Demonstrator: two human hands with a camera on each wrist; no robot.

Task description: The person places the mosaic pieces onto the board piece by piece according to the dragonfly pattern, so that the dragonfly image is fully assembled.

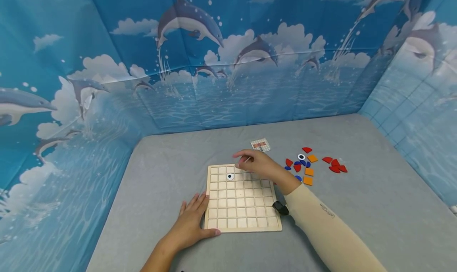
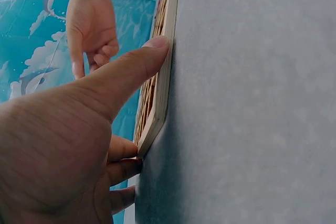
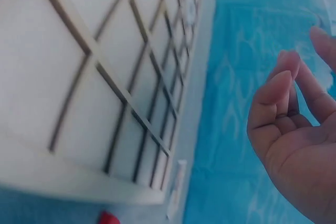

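Observation:
A wooden grid board (image 1: 240, 192) lies on the grey cloth, and a white disc with a dark centre (image 1: 230, 177) sits in one of its upper-left squares. My left hand (image 1: 192, 222) rests at the board's lower-left corner, thumb (image 2: 149, 53) on the front edge and fingers along the left side. Above the board's far edge, my right hand (image 1: 258, 163) is bent with thumb and fingertips brought together. A thin white piece (image 1: 248, 159) shows edge-on between those fingers; its face is hidden. The right wrist view shows this hand (image 3: 299, 114) raised beside the board.
A small printed card (image 1: 261, 144) lies beyond the board. To the right are scattered red quarter-round pieces (image 1: 335, 163), orange squares (image 1: 309, 171), blue pieces (image 1: 298, 178) and another white disc (image 1: 301, 157). A dolphin-print curtain (image 1: 228, 97) stands behind the table.

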